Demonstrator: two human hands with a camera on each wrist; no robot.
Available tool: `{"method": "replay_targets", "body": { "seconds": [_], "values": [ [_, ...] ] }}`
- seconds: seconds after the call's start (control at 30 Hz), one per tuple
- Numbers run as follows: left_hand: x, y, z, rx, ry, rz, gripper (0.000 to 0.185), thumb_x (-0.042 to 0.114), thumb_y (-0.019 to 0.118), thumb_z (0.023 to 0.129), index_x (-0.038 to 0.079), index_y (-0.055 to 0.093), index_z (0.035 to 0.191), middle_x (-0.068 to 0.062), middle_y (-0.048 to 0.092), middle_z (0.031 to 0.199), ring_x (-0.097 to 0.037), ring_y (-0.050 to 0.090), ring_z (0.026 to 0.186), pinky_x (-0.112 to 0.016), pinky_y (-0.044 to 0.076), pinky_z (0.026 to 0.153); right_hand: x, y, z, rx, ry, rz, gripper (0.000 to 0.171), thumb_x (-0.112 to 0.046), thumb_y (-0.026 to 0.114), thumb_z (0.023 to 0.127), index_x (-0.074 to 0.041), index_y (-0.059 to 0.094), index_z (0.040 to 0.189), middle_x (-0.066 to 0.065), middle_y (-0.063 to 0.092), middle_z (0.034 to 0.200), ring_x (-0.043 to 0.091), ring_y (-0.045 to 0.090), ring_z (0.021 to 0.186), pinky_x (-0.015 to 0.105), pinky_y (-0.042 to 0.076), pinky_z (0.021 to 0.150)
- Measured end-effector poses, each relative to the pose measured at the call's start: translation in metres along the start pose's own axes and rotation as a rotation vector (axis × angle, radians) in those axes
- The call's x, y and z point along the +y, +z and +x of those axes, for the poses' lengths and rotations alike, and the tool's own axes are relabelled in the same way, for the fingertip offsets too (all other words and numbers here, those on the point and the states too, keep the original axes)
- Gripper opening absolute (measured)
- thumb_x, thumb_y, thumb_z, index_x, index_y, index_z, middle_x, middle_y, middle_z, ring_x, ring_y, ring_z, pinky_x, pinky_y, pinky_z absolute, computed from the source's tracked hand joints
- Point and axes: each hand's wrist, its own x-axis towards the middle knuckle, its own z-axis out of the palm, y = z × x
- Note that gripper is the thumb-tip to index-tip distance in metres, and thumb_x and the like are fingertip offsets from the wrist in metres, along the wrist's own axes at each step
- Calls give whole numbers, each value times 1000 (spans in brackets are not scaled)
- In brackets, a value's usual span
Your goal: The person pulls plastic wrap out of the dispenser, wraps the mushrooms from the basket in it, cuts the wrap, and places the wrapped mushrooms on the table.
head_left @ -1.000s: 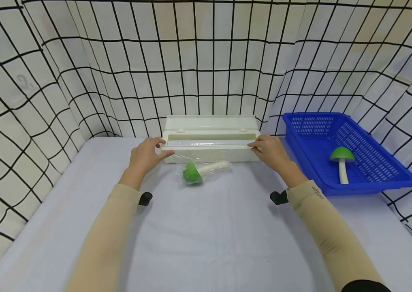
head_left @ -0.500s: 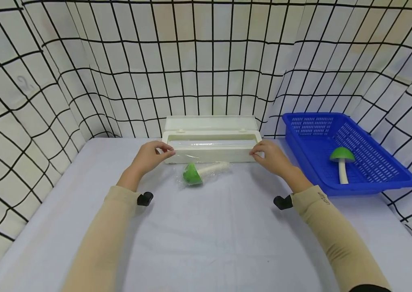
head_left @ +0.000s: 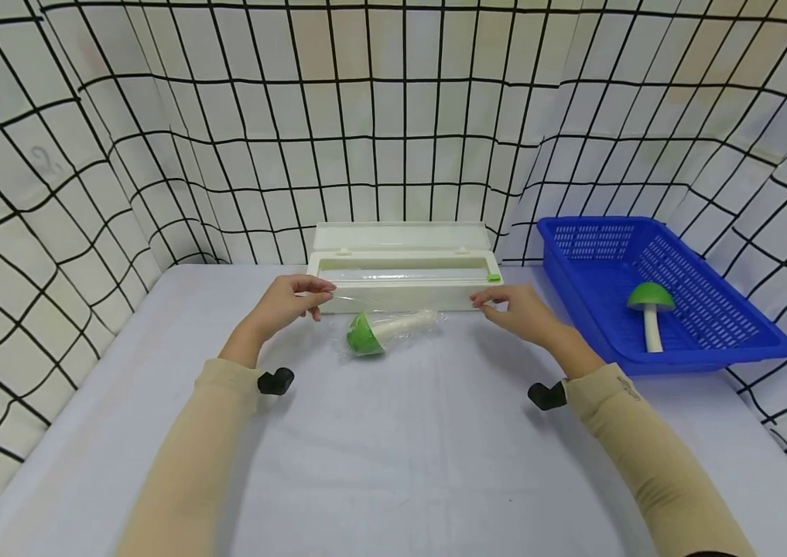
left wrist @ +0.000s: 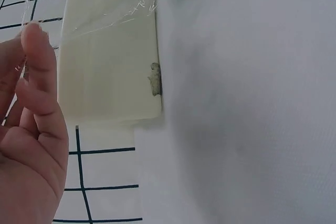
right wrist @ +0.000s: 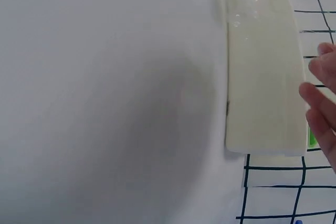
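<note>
A white cling film dispenser (head_left: 403, 298) stands at the back with its lid up and a film roll showing inside. My left hand (head_left: 289, 304) pinches clear cling film (left wrist: 105, 24) between thumb and fingertips at the dispenser's left front. Near the right front corner, my right hand (head_left: 514, 309) has its thumb and index finger together at the hardly visible film edge. A green slider (head_left: 494, 277) sits on the dispenser's right end. Just in front lies a toy mushroom (head_left: 365, 336) with a green cap and white stem, wrapped in clear film.
To the right, a blue plastic basket (head_left: 588, 290) holds another green-capped toy mushroom (head_left: 652, 317). A white cloth (head_left: 393, 464) covers the table. Black grid netting (head_left: 405, 116) over white sheeting encloses the back and sides.
Both hands have come off the dispenser's ends and moved slightly toward me, pinching film. The right hand has uncovered the green slider. The wrapped mushroom stays in place.
</note>
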Motion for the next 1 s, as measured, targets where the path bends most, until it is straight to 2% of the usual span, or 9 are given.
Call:
{"method": "replay_targets", "body": {
  "seconds": [0.2,0.3,0.4,0.5,0.63,0.73,0.87,1.0],
  "values": [
    [0,4,0,-30,-1,-151,32,10,63,103,-10,63,128,-25,65,118,-11,70,79,-29,57,87,-3,8,-5,-61,-174,-28,15,5,69,91,-2,76,102,7,75,100,26,67,95,50,56,89],
    [0,6,0,-45,7,-222,32,5,59,103,-16,59,127,-29,63,122,-11,71,83,-27,57,87,-7,11,-4,-108,-234,-7,13,6,68,90,-3,75,97,9,75,104,26,68,99,48,56,89],
    [1,7,0,-60,7,-257,31,3,56,104,-17,56,127,-31,61,125,-10,72,87,-26,57,88,-12,15,-3,-186,-239,18,11,6,67,89,-4,72,91,11,74,114,26,68,107,46,55,86],
    [0,8,0,-73,4,-264,28,4,54,105,-16,56,124,-29,61,123,-11,72,91,-25,56,89,-18,19,-2,-280,-221,15,12,5,65,88,-6,68,86,10,72,123,20,63,80,34,50,71],
    [-2,8,-1,-77,-7,-282,21,5,53,104,-11,58,115,-26,62,117,-13,72,93,-25,56,89,-25,25,-2,-369,-233,-59,20,4,63,87,-14,63,79,4,71,126,11,37,63,24,37,61],
    [-4,7,-2,-76,-10,-298,17,5,52,102,-8,59,109,-20,65,112,-14,72,96,-26,56,89,-30,28,-2,-401,-255,-132,25,4,63,86,-18,59,76,0,71,127,6,39,67,23,38,65],
    [-7,6,-4,-71,14,-314,14,2,48,100,-5,60,99,-10,70,104,-14,71,99,-26,56,90,-34,28,-2,-424,-282,-204,27,4,64,85,-19,58,72,0,70,128,7,41,69,24,39,66],
    [-10,5,-5,-88,34,-315,16,0,49,99,-5,61,90,-8,71,100,-14,71,98,-25,56,90,-35,29,-2,-428,-310,-263,25,4,64,85,-18,61,73,0,72,125,7,41,68,23,38,65]
  ]
}}
